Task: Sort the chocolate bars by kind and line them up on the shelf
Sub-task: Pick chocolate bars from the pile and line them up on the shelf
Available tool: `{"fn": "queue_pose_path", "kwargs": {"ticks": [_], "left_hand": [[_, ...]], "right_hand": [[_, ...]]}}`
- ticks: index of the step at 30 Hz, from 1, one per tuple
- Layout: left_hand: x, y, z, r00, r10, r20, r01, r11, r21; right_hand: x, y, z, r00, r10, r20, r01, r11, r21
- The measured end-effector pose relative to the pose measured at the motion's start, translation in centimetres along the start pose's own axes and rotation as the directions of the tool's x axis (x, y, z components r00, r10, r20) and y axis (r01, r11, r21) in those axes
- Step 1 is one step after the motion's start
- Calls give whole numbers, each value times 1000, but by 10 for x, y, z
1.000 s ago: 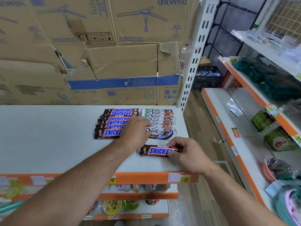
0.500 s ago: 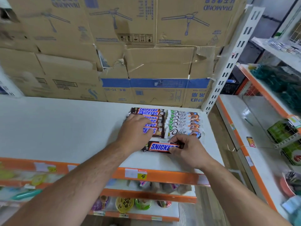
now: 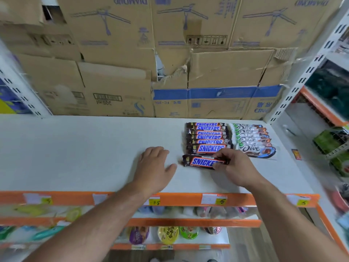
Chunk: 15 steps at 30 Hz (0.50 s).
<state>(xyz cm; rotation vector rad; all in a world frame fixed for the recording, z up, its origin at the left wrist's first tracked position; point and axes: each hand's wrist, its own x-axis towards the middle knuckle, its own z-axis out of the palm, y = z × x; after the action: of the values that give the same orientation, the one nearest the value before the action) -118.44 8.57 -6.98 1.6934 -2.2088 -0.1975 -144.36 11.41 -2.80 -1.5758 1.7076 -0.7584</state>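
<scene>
On the white shelf (image 3: 75, 152), a column of overlapping brown Snickers bars (image 3: 207, 136) lies at the right, with a column of white Dove bars (image 3: 251, 138) beside it on its right. One more Snickers bar (image 3: 200, 162) lies just in front of the Snickers column. My right hand (image 3: 234, 167) pinches the right end of that bar with fingers and thumb. My left hand (image 3: 154, 167) rests flat on the shelf to the bar's left, fingers spread, holding nothing.
Stacked cardboard boxes (image 3: 170, 63) form a wall behind the shelf. The orange front edge (image 3: 188, 198) carries price tags. Lower shelves hold jelly cups (image 3: 168, 234). A white upright post (image 3: 306, 72) and another shelving unit (image 3: 324, 114) stand at the right.
My left hand has come off the Snickers column and moved left onto the bare shelf. My right hand has pushed the single bar closer to the column. The camera turned left.
</scene>
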Motion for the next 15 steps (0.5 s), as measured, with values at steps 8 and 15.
{"fn": "queue_pose_path", "kwargs": {"ticks": [8,15], "left_hand": [[4,0,8,1000,7,9,-7,997,74],[4,0,7,1000,-11,27,9,997,73]], "right_hand": [[1,0,-4,997,73,-39,-74,997,-26],[13,2,-1,990,-8,-142,-26,971,-236]]}}
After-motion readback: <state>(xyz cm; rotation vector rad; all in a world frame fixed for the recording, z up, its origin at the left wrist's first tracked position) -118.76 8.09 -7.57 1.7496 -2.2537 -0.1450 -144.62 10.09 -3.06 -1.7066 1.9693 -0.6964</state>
